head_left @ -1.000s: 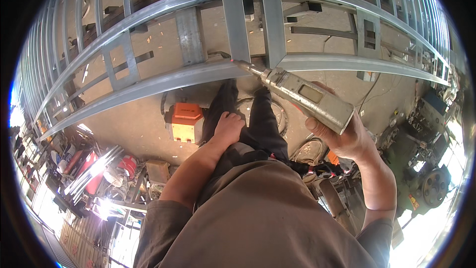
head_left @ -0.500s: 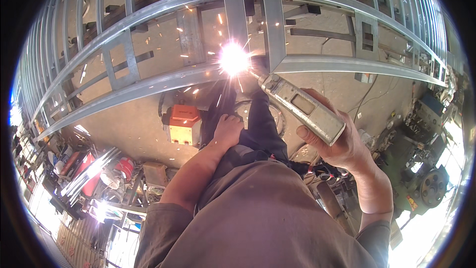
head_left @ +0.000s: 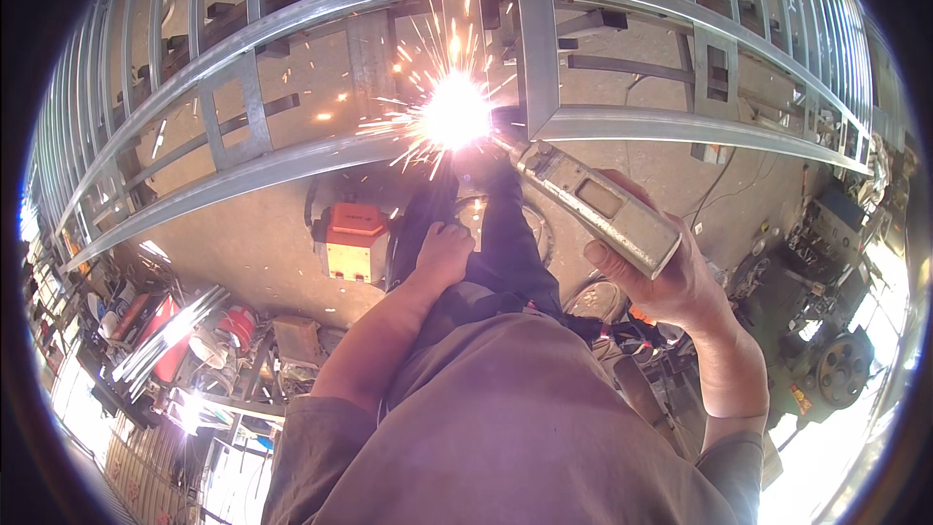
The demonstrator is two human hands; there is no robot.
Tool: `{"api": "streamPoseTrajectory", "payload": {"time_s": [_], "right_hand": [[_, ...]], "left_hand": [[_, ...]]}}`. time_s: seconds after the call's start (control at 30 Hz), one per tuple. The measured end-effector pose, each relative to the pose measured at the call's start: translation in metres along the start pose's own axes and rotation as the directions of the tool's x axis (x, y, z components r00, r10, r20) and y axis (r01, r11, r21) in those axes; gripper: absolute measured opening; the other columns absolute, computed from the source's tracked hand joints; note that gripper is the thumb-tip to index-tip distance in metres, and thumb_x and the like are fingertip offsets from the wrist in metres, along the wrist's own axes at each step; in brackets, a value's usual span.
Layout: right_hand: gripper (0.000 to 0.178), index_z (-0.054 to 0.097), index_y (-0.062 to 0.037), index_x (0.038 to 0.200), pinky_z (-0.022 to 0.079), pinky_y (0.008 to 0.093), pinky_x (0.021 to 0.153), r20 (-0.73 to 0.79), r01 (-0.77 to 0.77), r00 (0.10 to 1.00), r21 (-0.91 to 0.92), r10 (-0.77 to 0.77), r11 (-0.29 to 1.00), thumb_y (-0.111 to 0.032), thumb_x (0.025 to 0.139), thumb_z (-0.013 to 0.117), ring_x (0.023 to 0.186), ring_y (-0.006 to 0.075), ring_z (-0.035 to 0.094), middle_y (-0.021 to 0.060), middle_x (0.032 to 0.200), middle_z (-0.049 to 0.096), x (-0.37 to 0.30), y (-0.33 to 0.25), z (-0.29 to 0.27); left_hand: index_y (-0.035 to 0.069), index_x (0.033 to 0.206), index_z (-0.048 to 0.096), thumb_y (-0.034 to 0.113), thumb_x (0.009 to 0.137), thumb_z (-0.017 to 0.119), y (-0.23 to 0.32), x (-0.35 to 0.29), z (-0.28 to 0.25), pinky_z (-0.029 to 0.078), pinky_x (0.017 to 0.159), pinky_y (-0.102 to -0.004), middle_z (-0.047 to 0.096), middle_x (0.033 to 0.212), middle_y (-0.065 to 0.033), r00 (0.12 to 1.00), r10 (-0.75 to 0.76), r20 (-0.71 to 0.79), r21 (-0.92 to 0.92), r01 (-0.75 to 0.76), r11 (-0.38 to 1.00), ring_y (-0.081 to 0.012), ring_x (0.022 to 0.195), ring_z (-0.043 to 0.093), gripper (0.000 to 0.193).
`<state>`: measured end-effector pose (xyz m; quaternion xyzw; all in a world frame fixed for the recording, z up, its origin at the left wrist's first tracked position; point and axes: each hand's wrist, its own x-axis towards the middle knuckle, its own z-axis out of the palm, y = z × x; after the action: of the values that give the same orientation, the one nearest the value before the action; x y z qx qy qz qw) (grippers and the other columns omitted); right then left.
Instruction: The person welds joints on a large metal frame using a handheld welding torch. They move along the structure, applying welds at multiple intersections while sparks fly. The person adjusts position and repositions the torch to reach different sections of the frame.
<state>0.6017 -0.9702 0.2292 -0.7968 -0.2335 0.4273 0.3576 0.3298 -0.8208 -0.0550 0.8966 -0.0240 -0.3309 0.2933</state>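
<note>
My right hand (head_left: 671,277) grips a long grey welding torch (head_left: 598,204), its tip pointed up and left at a joint of the metal frame (head_left: 292,160). A bright white flash with flying sparks (head_left: 452,112) bursts at that joint. My left hand (head_left: 442,253) rests in a loose fist on my dark-trousered thigh, holding nothing. The frame of curved grey bars and short uprights spans the whole upper view in front of me.
An orange box-shaped machine (head_left: 355,243) stands on the concrete floor under the frame. Coiled cables (head_left: 598,301) lie by my legs. Red tools and metal clutter (head_left: 165,340) sit lower left; dark machinery (head_left: 826,350) crowds the right.
The torch tip moved left onto the frame joint and an arc lit; the flash and spray of sparks have grown larger. My left hand has stayed on my thigh.
</note>
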Motion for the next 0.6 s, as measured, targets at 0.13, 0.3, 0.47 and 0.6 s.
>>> {"api": "streamPoseTrajectory", "payload": {"time_s": [0.13, 0.3, 0.47, 0.6], "right_hand": [[0.062, 0.051, -0.0029, 0.147, 0.055, 0.0346, 0.094, -0.020, 0.050, 0.999, 0.005, -0.050, 0.999, -0.022, 0.095, 0.077, 0.115, 0.0257, 0.072, 0.0162, 0.124, 0.073, 0.0007, 0.0003, 0.0011], [0.062, 0.051, -0.0026, 0.147, 0.056, 0.0345, 0.091, 0.005, 0.017, 1.000, -0.010, -0.017, 1.000, -0.022, 0.094, 0.078, 0.108, 0.0240, 0.074, 0.0147, 0.118, 0.074, -0.0014, -0.0003, -0.0016], [0.063, 0.051, -0.0023, 0.147, 0.057, 0.0336, 0.087, 0.011, -0.022, 1.000, -0.008, 0.022, 1.000, -0.023, 0.094, 0.078, 0.100, 0.0217, 0.075, 0.0120, 0.109, 0.076, -0.0039, -0.0009, -0.0032], [0.064, 0.051, -0.0023, 0.147, 0.057, 0.0335, 0.086, 0.010, -0.017, 1.000, -0.017, 0.017, 1.000, -0.024, 0.094, 0.079, 0.098, 0.0212, 0.075, 0.0109, 0.106, 0.076, -0.0049, 0.0001, -0.0035]], "left_hand": [[0.013, 0.101, 0.072, 0.007, 0.074, 0.070, -0.0004, 0.0005, 0.0006, 0.039, 0.110, -0.0459, 0.067, 0.108, -0.0056, 1.000, 0.009, -0.028, -0.009, -0.010, 1.000, -0.0236, 0.118, 0.060, 0.028], [0.013, 0.100, 0.072, 0.007, 0.073, 0.070, -0.0009, 0.0012, 0.0036, 0.040, 0.109, -0.0463, 0.067, 0.107, -0.0056, 0.999, 0.011, -0.038, -0.008, -0.011, 1.000, -0.0239, 0.117, 0.060, 0.027], [0.013, 0.099, 0.072, 0.007, 0.072, 0.072, -0.0018, 0.0017, 0.0079, 0.040, 0.110, -0.0469, 0.067, 0.108, -0.0058, 0.999, 0.008, -0.050, -0.001, -0.008, 1.000, -0.0243, 0.118, 0.060, 0.028], [0.013, 0.100, 0.071, 0.007, 0.072, 0.072, -0.0012, 0.0016, 0.0076, 0.039, 0.111, -0.0473, 0.067, 0.108, -0.0062, 0.999, 0.010, -0.047, -0.008, -0.011, 1.000, -0.0248, 0.118, 0.060, 0.029]]}}
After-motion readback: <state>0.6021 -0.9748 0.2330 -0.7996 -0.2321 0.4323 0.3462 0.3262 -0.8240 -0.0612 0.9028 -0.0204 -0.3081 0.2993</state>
